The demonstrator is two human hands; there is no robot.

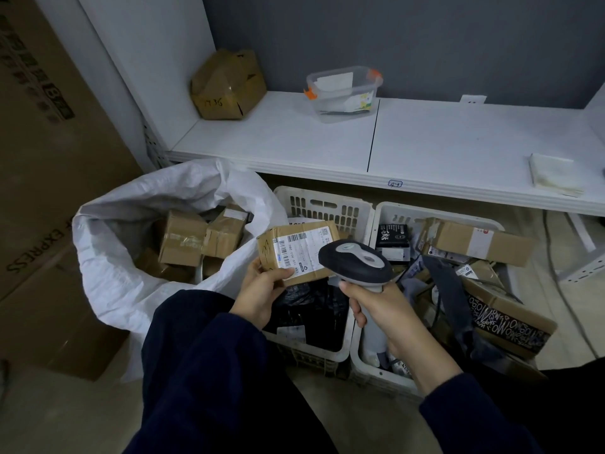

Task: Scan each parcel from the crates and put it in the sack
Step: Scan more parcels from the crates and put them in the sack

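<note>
The large white woven sack (131,257) gapes open just left of the left hand (258,294), with brown boxes (183,237) inside it. Two white slotted plastic crates (327,208) of parcels lie beneath both hands. The left thumb and fingers pinch the near corner of a small brown cardboard parcel with a white barcode label (294,249), held over the left crate. The right hand (386,309) has its fingers curled round the handle of a grey-and-black handheld scanner (355,260), whose head is just right of the label.

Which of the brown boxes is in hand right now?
The labelled box gripped by the left hand over the left crate, facing the scanner; the others lie in the sack, the right crate or on the shelf.
</note>
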